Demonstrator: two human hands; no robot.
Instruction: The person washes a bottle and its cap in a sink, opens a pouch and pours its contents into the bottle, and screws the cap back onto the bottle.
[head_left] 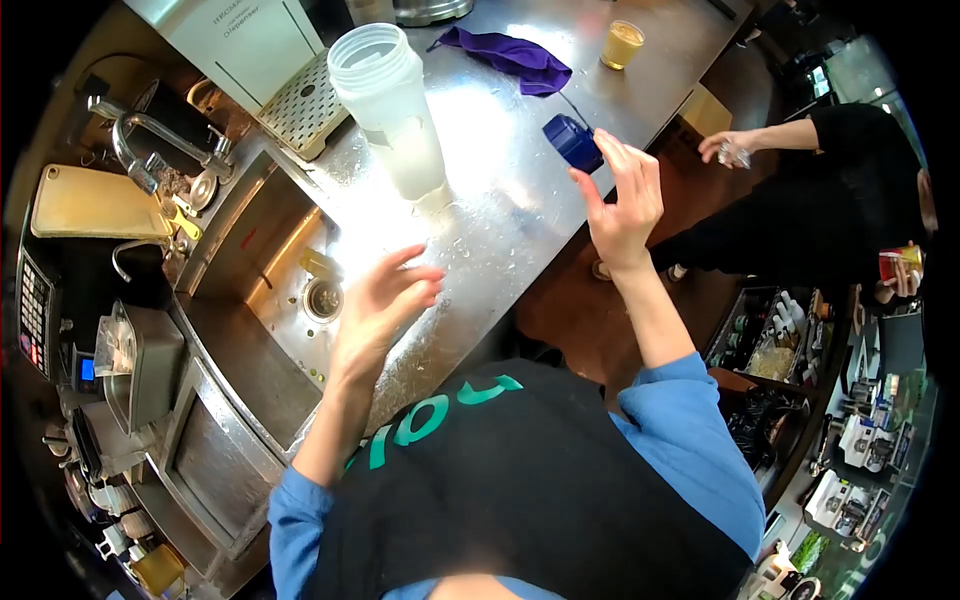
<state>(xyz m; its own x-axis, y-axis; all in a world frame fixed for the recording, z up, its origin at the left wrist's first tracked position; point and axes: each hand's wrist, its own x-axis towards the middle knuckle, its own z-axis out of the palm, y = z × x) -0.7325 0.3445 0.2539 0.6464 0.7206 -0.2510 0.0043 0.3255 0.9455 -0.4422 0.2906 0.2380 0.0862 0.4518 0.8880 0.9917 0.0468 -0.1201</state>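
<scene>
Clock reference: 12 lies at the top of my view.
Left hand: my left hand (390,300) sits near the centre, toward 9; fingers spread and released, holding nothing, beside the sink.
Right hand: my right hand (626,198) sits at 2; fingers extended, thumb apart, tips at the cap. I cannot tell whether they grasp it or only meet it.
Cap: the blue cap (572,143) sits at 1, at the fingertips and thumb of my right hand.
Bottle: the white bottle (395,120) stands at 11, mouth uncovered; walls are cloudy, contents cannot be told.
Glass: the glass (622,48) stands at 1, beyond the cap, holding a yellow drink.
Sink: the sink (240,375) lies at 9; its basin holds a strainer (322,299), a yellow piece (317,264) and small green bits.
Cloth: the purple cloth (510,62) lies crumpled at 12, between bottle and glass.
Edges: the counter (500,215) edge slants from 1 down toward 6; my right hand is near it. The sink rim runs on my left hand's 9 side.
Room: steel surface spans between bottle and cap; floor (565,310) lies past the edge.
Co-worker: a person (850,190) stands between 2 and 3, well apart from my hands.
</scene>
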